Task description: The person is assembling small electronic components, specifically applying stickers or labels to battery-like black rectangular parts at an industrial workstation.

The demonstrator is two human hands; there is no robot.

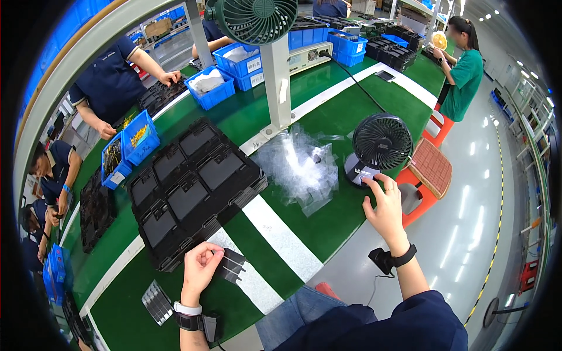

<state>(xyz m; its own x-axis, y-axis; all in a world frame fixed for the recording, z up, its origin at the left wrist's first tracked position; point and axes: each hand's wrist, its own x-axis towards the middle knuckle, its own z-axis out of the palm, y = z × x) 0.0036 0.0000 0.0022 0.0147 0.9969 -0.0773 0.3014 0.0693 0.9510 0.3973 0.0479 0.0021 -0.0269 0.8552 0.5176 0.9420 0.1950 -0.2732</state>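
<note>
My left hand [202,268] is closed in a pinch at the edge of a small dark sheet [234,266] with pale strips across it. The sheet is over the bench near its front edge. Beside my left wrist lies a similar sheet with grey and black bands [157,302]. My right hand [384,207] is open, thumb and fingers apart, with its fingertips at the base of a small black desk fan [382,143]. Just beyond my left hand sits a large black tray [196,190] with several dark flat panels in its compartments.
A heap of clear plastic film [304,167] lies mid-bench. A metal post [275,88] rises behind it, with a green fan [254,17] above. Blue bins [211,88] line the far side. Co-workers sit opposite; a person in green [465,76] works beyond a red stool [430,167].
</note>
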